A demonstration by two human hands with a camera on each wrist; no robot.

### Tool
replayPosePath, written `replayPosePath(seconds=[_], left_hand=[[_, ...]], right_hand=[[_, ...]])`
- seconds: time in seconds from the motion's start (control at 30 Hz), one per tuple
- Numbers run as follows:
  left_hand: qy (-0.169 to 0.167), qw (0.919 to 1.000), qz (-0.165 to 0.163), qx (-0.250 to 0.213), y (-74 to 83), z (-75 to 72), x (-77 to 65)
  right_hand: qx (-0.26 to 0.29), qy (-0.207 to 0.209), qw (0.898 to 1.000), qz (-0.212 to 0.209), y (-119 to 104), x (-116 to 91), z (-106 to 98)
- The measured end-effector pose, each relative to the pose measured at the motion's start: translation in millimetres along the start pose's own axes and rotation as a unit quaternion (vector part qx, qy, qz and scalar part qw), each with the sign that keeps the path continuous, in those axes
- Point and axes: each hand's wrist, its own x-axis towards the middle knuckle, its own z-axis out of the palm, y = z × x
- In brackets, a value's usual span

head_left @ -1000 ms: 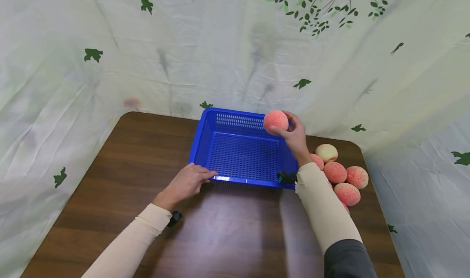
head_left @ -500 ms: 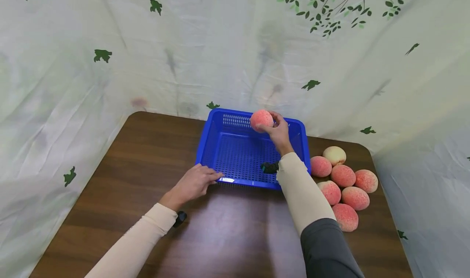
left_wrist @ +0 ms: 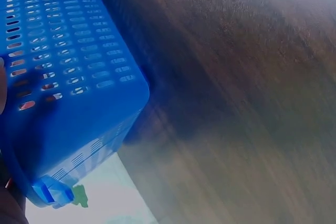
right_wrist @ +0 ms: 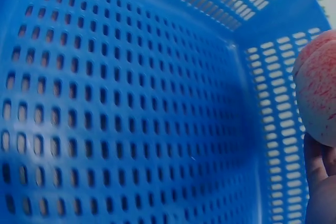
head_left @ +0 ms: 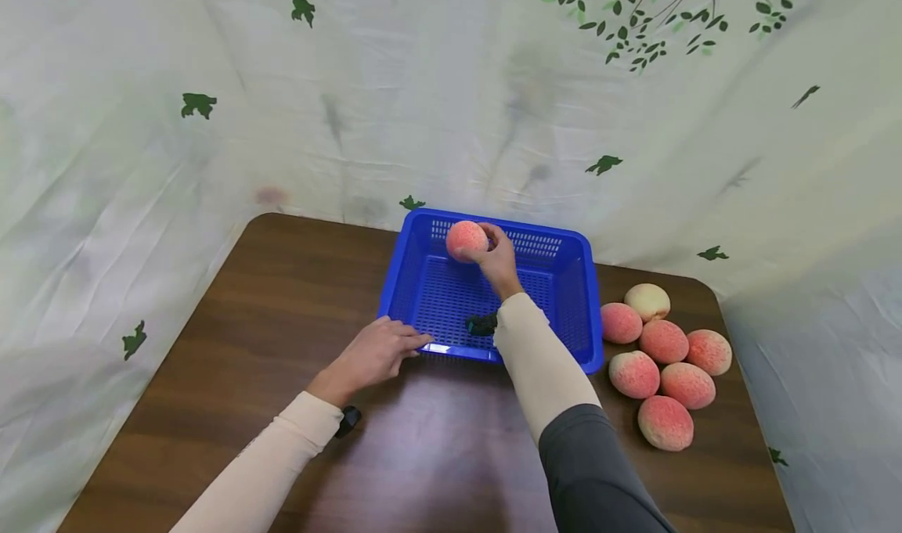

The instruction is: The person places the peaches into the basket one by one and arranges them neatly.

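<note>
My right hand point(head_left: 499, 259) holds a pink peach point(head_left: 467, 240) between thumb and fingers, over the far left part of a blue plastic basket point(head_left: 493, 355). In the right wrist view the peach point(right_wrist: 319, 90) and part of the hand point(right_wrist: 321, 182) show at the right edge, above the slotted basket floor point(right_wrist: 131, 108). My left hand point(head_left: 377, 351) grips the basket's rim at its near left corner. From the left wrist the basket's outer wall point(left_wrist: 100, 100) fills the upper left, and most of that hand lies out of frame.
Several more peaches point(head_left: 664, 341), one of them pale point(head_left: 647, 302), lie grouped right of the basket on the brown wooden table point(head_left: 296, 282). A whitish cloth point(head_left: 437, 87) printed with leaves hangs behind and beside the table.
My right hand has carried the peach leftward across the basket, from its far right side to the far left. The left hand stays at the rim. The view has shifted slightly.
</note>
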Motion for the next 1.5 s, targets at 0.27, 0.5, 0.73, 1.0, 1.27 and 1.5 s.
replayPosePath(seconds=[0.27, 0.5, 0.73, 1.0, 1.27, 1.5], left_hand=[[-0.016, 0.9998, -0.01, -0.002, 0.4, -1.4, -1.3], [-0.011, 0.9999, -0.007, -0.002, -1.3, -2.6, -2.9], [-0.016, 0.9998, -0.01, -0.001, -0.4, -3.1, -0.7], [-0.021, 0.9996, -0.017, -0.006, 0.0, -4.4, -1.8], [-0.035, 0.9992, -0.018, -0.008, 3.5, -5.0, 1.1], [-0.034, 0.9992, -0.016, -0.011, -0.5, -5.4, -1.4]], right_hand=[[-0.019, -0.008, 0.999, 0.036, 10.5, 0.8, 24.0], [-0.04, -0.009, 0.997, 0.07, 14.6, 2.3, 40.2], [-0.049, -0.012, 0.997, 0.06, 20.1, 5.0, 46.1], [-0.111, -0.031, 0.992, 0.053, 21.2, 7.0, 46.2], [-0.202, -0.09, 0.974, 0.059, 8.9, 6.4, 33.6], [-0.179, -0.114, 0.974, 0.083, -12.9, 3.4, 13.8]])
